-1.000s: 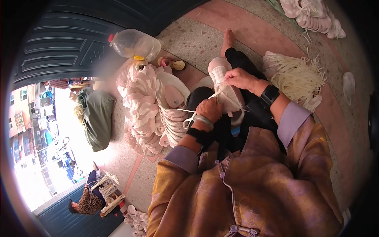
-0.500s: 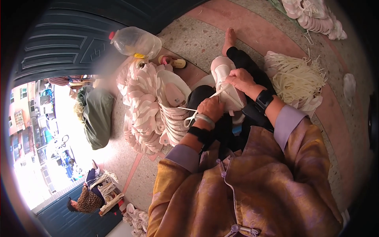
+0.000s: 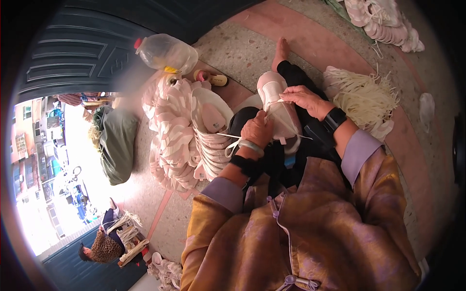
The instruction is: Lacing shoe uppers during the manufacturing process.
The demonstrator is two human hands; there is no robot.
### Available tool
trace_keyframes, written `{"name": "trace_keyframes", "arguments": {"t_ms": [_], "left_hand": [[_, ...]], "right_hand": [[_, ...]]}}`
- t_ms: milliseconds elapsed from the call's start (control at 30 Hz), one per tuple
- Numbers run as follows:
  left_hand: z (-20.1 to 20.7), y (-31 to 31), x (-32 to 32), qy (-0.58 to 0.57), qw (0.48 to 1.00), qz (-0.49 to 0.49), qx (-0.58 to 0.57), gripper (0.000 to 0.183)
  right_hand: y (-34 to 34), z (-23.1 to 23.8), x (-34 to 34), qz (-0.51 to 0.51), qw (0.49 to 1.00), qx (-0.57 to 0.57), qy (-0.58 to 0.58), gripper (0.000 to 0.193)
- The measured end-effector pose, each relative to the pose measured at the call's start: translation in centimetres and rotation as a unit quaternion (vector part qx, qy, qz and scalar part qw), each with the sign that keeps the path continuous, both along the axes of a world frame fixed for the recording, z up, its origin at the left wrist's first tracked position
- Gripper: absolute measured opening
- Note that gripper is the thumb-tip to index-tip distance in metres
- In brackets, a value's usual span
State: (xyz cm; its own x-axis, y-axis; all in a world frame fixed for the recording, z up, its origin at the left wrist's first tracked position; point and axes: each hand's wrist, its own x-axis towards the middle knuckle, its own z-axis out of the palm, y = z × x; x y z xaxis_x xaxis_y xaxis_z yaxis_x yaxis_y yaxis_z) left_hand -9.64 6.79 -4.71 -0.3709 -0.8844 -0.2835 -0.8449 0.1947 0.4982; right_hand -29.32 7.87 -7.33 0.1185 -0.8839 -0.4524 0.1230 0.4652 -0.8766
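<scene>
A pale pink and white shoe upper (image 3: 286, 122) rests over my lap, its toe pointing away from me. My left hand (image 3: 256, 130) is closed beside its left edge, gripping a white shoelace (image 3: 232, 149) whose loose end loops out to the left. Over the upper's lacing area, my right hand (image 3: 307, 101) pinches the lace with thumb and forefinger. The lace runs between both hands, across the front opening. My fingers partly hide the eyelets.
Stacked shoe uppers (image 3: 170, 131) lie close on my left. A bundle of white laces (image 3: 366, 94) is on the floor at right. Farther off are a clear plastic jug (image 3: 167, 52), a sandal (image 3: 212, 77), a green sack (image 3: 119, 143) and a seated person (image 3: 104, 245).
My right hand has shifted slightly right, its fingers stretching farther out along the lace. My left hand has moved a little up and left. The upper has tilted slightly.
</scene>
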Motion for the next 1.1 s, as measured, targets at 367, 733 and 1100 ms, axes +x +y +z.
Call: {"name": "trace_keyframes", "arguments": {"t_ms": [367, 733, 1100], "left_hand": [[1.2, -0.9, -0.2, -0.058, 0.989, -0.127, -0.054, 0.023], [2.2, 0.5, 1.6, -0.062, 0.950, -0.269, -0.145, 0.011], [3.5, 1.4, 5.2, -0.040, 0.904, -0.358, -0.230, 0.003]], "right_hand": [[0.1, 0.0, 0.6, 0.025, 0.997, 0.014, 0.071, 0.031], [-0.1, -1.2, 1.4, 0.012, 0.991, -0.031, 0.130, 0.021], [0.4, -1.2, 1.9, -0.017, 0.998, -0.046, 0.042, 0.022]]}}
